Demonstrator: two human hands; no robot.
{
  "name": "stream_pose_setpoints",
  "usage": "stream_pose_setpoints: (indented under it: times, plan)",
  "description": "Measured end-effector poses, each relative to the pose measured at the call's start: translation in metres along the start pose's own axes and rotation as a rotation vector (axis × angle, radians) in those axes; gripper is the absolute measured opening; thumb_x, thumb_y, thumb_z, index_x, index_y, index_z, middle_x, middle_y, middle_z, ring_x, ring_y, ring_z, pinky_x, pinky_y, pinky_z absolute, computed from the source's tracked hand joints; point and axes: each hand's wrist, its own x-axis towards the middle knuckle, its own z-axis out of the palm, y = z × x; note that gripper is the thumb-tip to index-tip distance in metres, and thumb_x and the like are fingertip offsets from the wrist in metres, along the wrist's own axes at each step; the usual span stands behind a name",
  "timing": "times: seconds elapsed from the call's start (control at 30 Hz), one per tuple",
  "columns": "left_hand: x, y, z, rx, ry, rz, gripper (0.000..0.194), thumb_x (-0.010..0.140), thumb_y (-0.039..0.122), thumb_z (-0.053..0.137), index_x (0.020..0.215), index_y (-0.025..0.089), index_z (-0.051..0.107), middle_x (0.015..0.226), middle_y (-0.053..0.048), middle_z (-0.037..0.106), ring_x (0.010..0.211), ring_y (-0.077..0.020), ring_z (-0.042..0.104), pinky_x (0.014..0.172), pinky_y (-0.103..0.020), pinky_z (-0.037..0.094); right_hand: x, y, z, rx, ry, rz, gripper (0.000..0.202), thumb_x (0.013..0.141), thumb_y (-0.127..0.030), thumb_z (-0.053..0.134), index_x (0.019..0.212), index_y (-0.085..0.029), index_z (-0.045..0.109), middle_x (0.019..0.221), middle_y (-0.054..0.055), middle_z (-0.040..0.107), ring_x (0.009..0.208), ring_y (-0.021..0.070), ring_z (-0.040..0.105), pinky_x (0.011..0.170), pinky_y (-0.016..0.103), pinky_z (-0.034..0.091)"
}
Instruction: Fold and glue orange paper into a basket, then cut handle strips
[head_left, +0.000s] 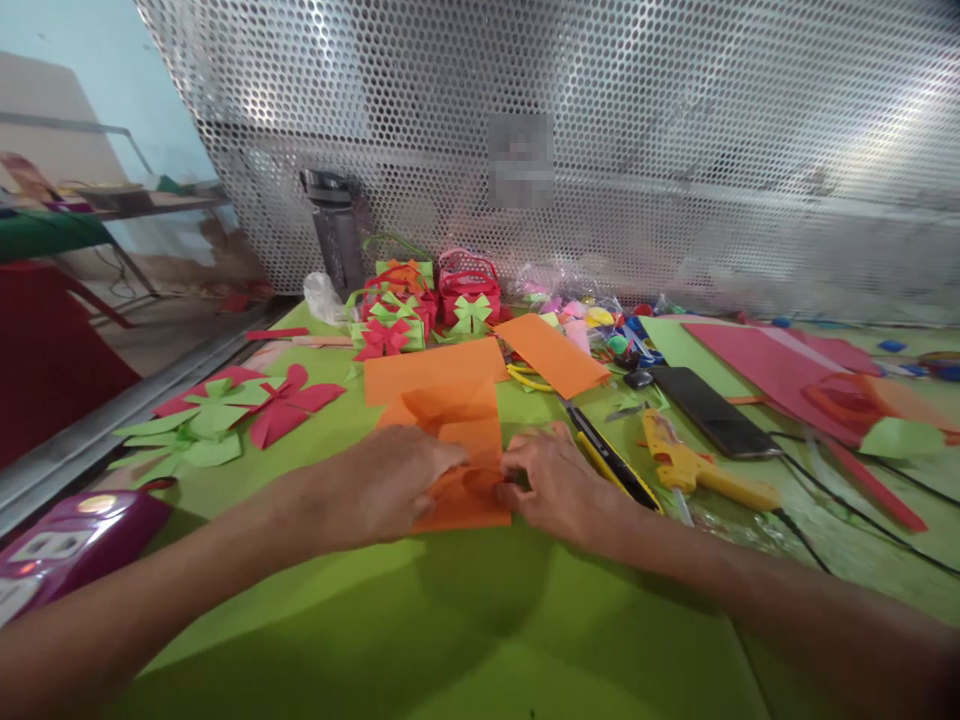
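Bright green table cover (480, 640) nearest me, below my grip. Folded orange paper piece (472, 440) sits right between my two hands, longer way seemingly running away from me, partly hidden by fingers. Both hands about equally near: left hand (382, 478) on its left side, right hand (559, 485) at its right edge. Left comes in palm down, wrist low, index and thumb apart over the paper; right is half curled, thumb and fingertips bunched at the edge. Both partly closed and touching paper; can't tell how firmly either pinches, fingers blurred

Left of grip, near my forearm: shiny purple plastic power strip (127, 515). Just right of right hand: long black-and-yellow cutter knife (611, 450), then yellow plastic glue gun (675, 455), and dark flat phone (712, 410) farther right. Left and a bit beyond grip: light green paper petal cutouts (225, 405) beside red paper petal cutouts (296, 402)

Straight beyond grip: flat orange paper sheet (435, 368), another slanted orange paper sheet (555, 352) right of it. Farther: small red handled box with green bow (472, 300), tall grey bottle (336, 245) to its left, perforated silver metal panel (637, 150) behind everything
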Motion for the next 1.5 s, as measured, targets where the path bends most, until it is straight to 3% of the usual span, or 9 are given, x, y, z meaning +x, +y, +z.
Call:
stream_pose_setpoints:
  times: [0.23,0.47,0.67,1.0,1.13,1.23,1.33,1.4,1.5]
  plan:
    - [0.0,0.005,0.01,0.11,0.108,0.013,0.041,0.068,-0.004,0.041,0.095,0.02,0.061,0.07,-0.002,0.061,0.067,-0.0186,0.054,0.066,-0.029,0.036,0.0,0.003,0.002,-0.013,0.008,0.007,0.02,0.072,-0.015,0.058,0.052,-0.017,0.055,0.067,0.0,0.061,0.08,0.0192,0.055,0.083,0.037,0.029]
    - [0.003,0.002,0.016,0.103,0.171,0.048,0.035,0.08,0.005,0.038,0.1,0.024,0.06,0.068,-0.002,0.058,0.067,-0.0215,0.055,0.068,-0.033,0.036,0.004,0.004,0.003,0.096,0.049,0.015,0.02,0.081,-0.023,0.057,0.061,-0.019,0.061,0.066,-0.002,0.064,0.074,0.0164,0.056,0.084,0.037,0.028]
    - [0.003,-0.003,0.022,0.103,0.168,0.041,0.038,0.074,0.004,0.044,0.103,0.025,0.057,0.073,-0.003,0.061,0.073,-0.024,0.056,0.074,-0.038,0.038,0.006,0.005,0.006,0.078,0.063,0.023,0.017,0.074,-0.02,0.061,0.057,-0.019,0.06,0.062,-0.002,0.061,0.069,0.0158,0.054,0.075,0.033,0.031]
    - [0.002,0.002,0.018,0.096,0.146,0.002,0.039,0.075,0.002,0.039,0.1,0.024,0.058,0.073,-0.003,0.06,0.075,-0.0232,0.057,0.079,-0.042,0.039,0.004,0.005,0.004,0.027,0.027,0.009,0.01,0.071,-0.016,0.06,0.062,-0.018,0.064,0.074,0.002,0.065,0.08,0.019,0.055,0.078,0.035,0.03]
    - [0.0,-0.003,0.034,0.119,0.202,0.054,0.047,0.074,0.002,0.04,0.114,0.025,0.052,0.075,-0.002,0.06,0.08,-0.0241,0.057,0.088,-0.052,0.035,0.005,0.004,0.004,0.007,0.029,0.009,0.012,0.071,-0.014,0.058,0.061,-0.018,0.062,0.073,0.003,0.065,0.08,0.0194,0.055,0.079,0.037,0.03]
    - [-0.002,0.002,0.039,0.245,0.238,0.091,0.051,0.075,0.002,0.04,0.121,0.023,0.047,0.084,-0.003,0.061,0.083,-0.0229,0.056,0.093,-0.051,0.032,0.005,0.003,0.003,-0.005,0.03,0.011,0.014,0.072,-0.013,0.057,0.06,-0.017,0.062,0.071,0.003,0.064,0.077,0.019,0.055,0.08,0.038,0.031]
    - [-0.005,0.017,0.034,0.457,0.279,0.076,0.029,0.076,0.006,0.045,0.098,0.02,0.058,0.087,-0.006,0.059,0.092,-0.027,0.051,0.089,-0.048,0.036,0.005,0.003,0.003,-0.008,0.031,0.005,0.015,0.074,-0.018,0.056,0.061,-0.017,0.063,0.073,0.004,0.065,0.076,0.019,0.055,0.081,0.04,0.031]
    - [-0.006,0.027,0.033,0.536,0.281,0.141,0.018,0.08,0.01,0.046,0.088,0.018,0.06,0.083,-0.007,0.058,0.085,-0.0263,0.051,0.076,-0.043,0.041,0.004,0.003,0.002,-0.006,0.025,0.002,0.016,0.076,-0.021,0.057,0.061,-0.016,0.063,0.074,0.004,0.065,0.077,0.0193,0.055,0.081,0.041,0.032]
    - [-0.01,0.037,0.041,0.554,0.294,0.193,0.023,0.084,0.009,0.043,0.079,0.016,0.063,0.072,-0.006,0.059,0.07,-0.021,0.052,0.061,-0.035,0.041,0.004,0.001,-0.001,0.0,0.014,0.014,0.017,0.075,-0.021,0.058,0.059,-0.016,0.062,0.074,0.005,0.065,0.079,0.0197,0.055,0.082,0.042,0.032]
